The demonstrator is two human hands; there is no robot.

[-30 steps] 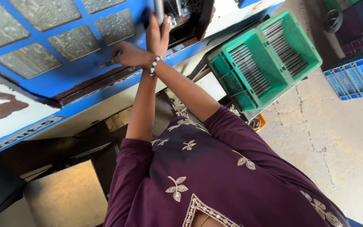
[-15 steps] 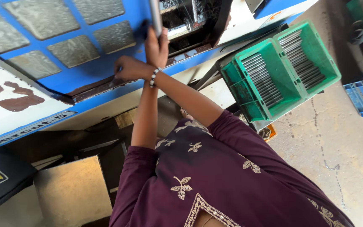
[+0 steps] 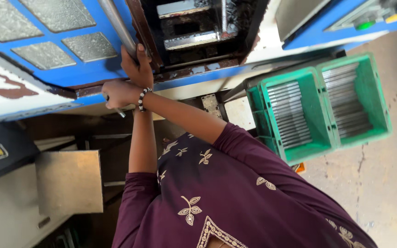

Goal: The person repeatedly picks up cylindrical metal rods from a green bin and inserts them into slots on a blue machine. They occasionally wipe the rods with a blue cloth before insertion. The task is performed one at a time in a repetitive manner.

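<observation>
My left hand [image 3: 136,64] is raised and closed around a grey metal bar [image 3: 116,23] that runs along the edge of a blue machine door [image 3: 83,69] with textured glass panes. My right hand [image 3: 116,93], with a bead bracelet on the wrist, crosses under the left one. It is closed on a thin metal tool [image 3: 120,112] held against the door's lower edge. Right of the bar, a dark machine opening [image 3: 198,36] shows rusty metal parts inside.
A green plastic crate [image 3: 318,110] with two compartments of stacked grey metal strips stands on the concrete floor at the right. Grey metal panels [image 3: 67,181] and a dark box [image 3: 1,151] lie at lower left. A blue control panel [image 3: 368,18] is at upper right.
Both hands stay on the bar and the door's edge. The view has shifted, so more of the dark opening and the green crate shows.
</observation>
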